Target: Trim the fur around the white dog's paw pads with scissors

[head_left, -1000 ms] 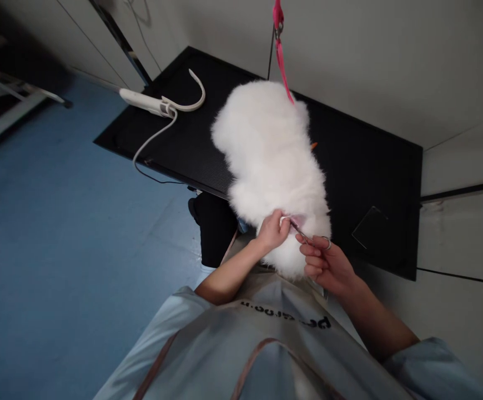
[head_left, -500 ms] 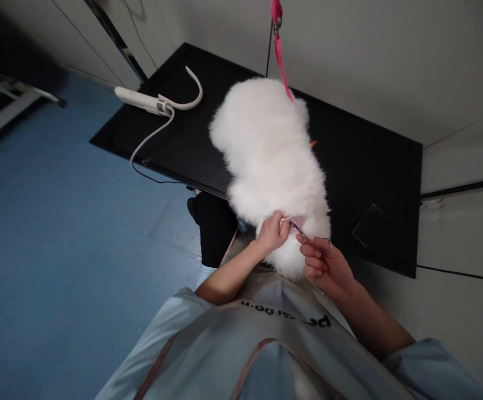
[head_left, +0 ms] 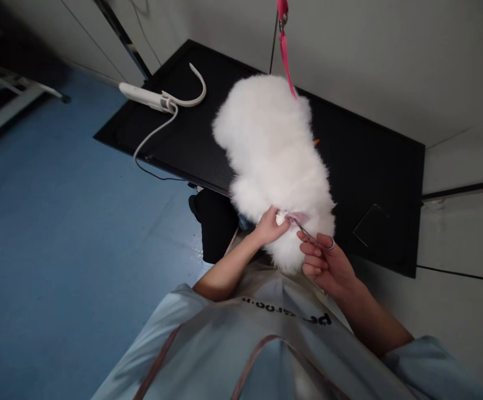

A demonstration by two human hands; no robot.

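Note:
A fluffy white dog [head_left: 272, 139] lies stretched over the black grooming table [head_left: 370, 183], its near end close to my apron. My left hand [head_left: 268, 228] is at the fur beside a bare pink ear [head_left: 302, 216], thumb and fingers around a white tuft of the ear. In my right hand [head_left: 327, 265] is a slim metal hemostat [head_left: 307, 231], one finger ring showing by the hand. The tool's tip touches the pink skin near my left thumb; whether its jaws grip anything is too small to see.
A pink leash strap [head_left: 285, 55] hangs down to the dog. A white curved device [head_left: 145, 98] with a cord lies at the table's left end. Something small and orange [head_left: 317, 142] shows beside the dog. Metal posts stand at both table ends.
My left thumb and fingers have spread and shifted slightly, showing more white tuft and pink skin. The hemostat stays at the ear. The whole view has moved a little.

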